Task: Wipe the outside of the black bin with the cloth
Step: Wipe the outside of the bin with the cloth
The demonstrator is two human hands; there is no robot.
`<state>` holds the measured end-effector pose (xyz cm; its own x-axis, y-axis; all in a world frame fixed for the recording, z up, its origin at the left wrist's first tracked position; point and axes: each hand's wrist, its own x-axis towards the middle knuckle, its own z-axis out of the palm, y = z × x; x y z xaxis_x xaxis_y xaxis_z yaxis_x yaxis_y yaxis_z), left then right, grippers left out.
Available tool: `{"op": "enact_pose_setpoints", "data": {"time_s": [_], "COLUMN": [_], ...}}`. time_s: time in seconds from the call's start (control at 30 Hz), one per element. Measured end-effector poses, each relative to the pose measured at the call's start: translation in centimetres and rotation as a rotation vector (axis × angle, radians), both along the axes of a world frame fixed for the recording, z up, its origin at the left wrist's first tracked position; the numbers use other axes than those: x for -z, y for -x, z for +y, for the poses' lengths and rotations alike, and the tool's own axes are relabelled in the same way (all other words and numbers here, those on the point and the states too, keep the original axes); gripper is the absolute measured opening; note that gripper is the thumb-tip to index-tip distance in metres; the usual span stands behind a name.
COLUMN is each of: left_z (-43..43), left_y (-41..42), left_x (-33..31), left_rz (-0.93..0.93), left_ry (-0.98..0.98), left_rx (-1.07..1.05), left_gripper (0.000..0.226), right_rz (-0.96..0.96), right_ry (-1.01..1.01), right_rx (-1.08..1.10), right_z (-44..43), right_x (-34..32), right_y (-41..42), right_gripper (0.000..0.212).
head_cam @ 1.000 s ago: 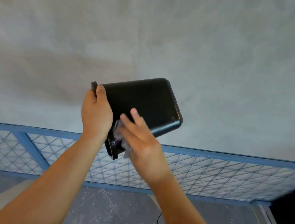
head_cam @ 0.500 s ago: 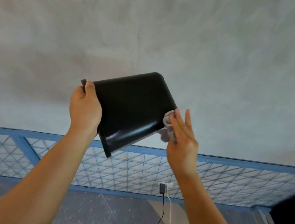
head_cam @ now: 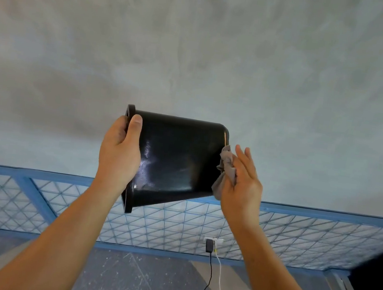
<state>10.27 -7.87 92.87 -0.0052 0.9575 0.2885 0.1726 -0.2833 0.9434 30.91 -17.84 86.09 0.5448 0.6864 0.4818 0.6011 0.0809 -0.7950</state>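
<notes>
Wall (head_cam: 199,47): grey, mottled plaster, filling the view behind my arms. Blue mesh panel (head_cam: 295,238): painted frame with diagonal wire lattice, running along the wall's foot. Black bin (head_cam: 178,157): glossy plastic, tapered, with rounded corners. It is held in the air on its side, lipped rim to the left, base to the right. My left hand (head_cam: 119,154) grips the rim end, thumb flat on the outer wall, fingers curled out of sight behind. My right hand (head_cam: 241,184) stands at the base end, fingers straight and slightly spread, holding the cloth (head_cam: 225,171), grey, soft and bunched, against the base edge. Right thumb: hidden.
</notes>
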Motion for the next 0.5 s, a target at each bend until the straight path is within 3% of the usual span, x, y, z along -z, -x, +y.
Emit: {"op": "enact_pose_setpoints", "data": {"time_s": [0.13, 0.3, 0.5], "left_z": [-0.5, -1.4, -2.1], "left_y": [0.4, 0.6, 0.4], "left_x": [0.7, 1.1, 2.2], "left_rz": [0.037, 0.129, 0.199], "left_ry": [-0.056, -0.085, 0.078], "left_rx": [0.035, 0.118, 0.304], "left_gripper": [0.040, 0.030, 0.029], "right_rz": [0.225, 0.630, 0.802], "right_ry": [0.061, 0.009, 0.006], "right_rx": [0.054, 0.082, 0.053], "right_z": [0.8, 2.1, 2.0], "right_x": [-1.7, -3.5, -2.7], "right_y": [-0.9, -2.6, -2.6], "right_gripper": [0.023, 0.026, 0.031]}}
